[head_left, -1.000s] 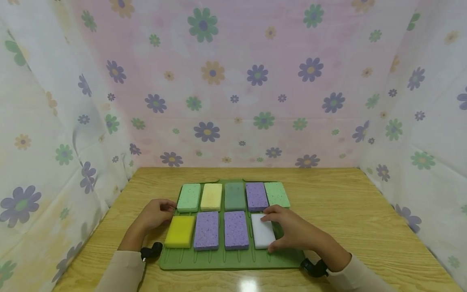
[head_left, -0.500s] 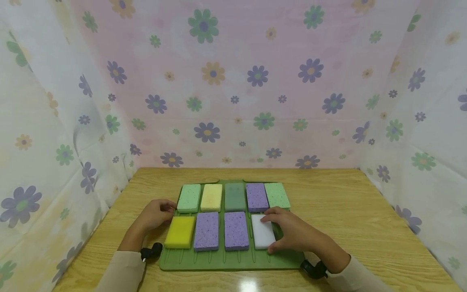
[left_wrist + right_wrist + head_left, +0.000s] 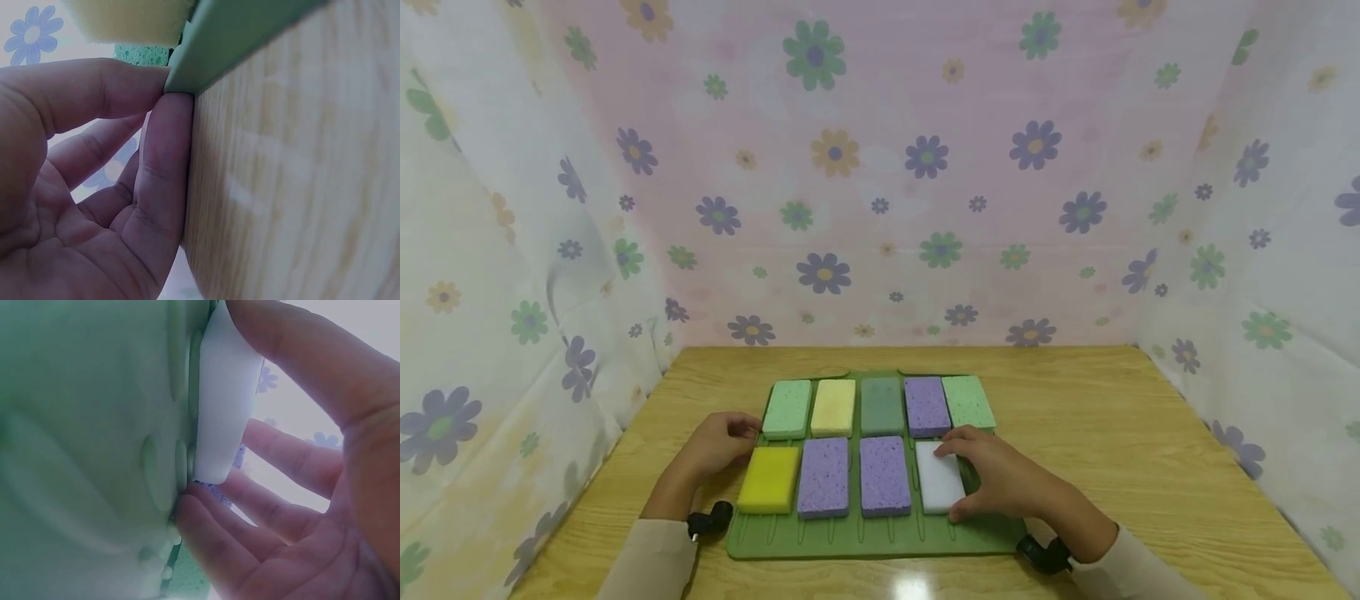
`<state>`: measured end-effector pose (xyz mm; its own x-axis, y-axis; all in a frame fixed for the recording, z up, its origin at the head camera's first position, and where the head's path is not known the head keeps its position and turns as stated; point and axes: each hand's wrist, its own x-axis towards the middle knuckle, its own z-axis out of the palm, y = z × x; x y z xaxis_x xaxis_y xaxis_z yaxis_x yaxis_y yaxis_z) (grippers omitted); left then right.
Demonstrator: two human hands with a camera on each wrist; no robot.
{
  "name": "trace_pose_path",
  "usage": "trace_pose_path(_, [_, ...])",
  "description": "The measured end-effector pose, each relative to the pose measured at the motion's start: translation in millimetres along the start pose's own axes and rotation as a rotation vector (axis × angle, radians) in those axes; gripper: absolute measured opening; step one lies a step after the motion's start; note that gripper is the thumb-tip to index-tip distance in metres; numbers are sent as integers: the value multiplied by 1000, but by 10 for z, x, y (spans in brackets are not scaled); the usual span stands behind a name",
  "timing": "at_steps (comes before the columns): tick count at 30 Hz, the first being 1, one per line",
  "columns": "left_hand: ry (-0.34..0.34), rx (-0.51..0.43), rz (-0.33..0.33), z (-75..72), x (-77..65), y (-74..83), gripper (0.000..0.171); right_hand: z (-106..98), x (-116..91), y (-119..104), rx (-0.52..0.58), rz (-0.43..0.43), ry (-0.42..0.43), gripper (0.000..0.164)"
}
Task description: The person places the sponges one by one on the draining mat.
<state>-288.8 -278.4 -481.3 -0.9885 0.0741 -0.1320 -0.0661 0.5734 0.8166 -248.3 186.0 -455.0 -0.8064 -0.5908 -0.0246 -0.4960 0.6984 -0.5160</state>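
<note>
In the head view, a green drying mat (image 3: 805,546) bears two rows of rectangular sponges. My left hand (image 3: 718,442) pinches the mat's left edge between thumb and index finger, as the left wrist view shows, beside a yellow sponge (image 3: 769,479). At the front row's right end, my right hand (image 3: 1000,475) holds a white sponge (image 3: 938,477), thumb at its near end and fingers at its far end. That sponge lies on the mat's ridges. Two speckled purple sponges, one left (image 3: 824,477) and one right (image 3: 885,475), lie between the yellow and white ones.
Behind lies a row: a light green sponge (image 3: 787,409), a pale yellow sponge (image 3: 833,407), a dark green sponge (image 3: 882,406), a purple sponge (image 3: 927,405) and another light green sponge (image 3: 967,402). The wooden table (image 3: 1112,433) is enclosed by a flowered cloth (image 3: 880,167).
</note>
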Motion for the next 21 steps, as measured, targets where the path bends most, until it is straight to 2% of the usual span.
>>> trace_pose_path(21, [-5, 6, 18, -20, 17, -19, 31, -2, 6, 4, -2, -19, 16, 80])
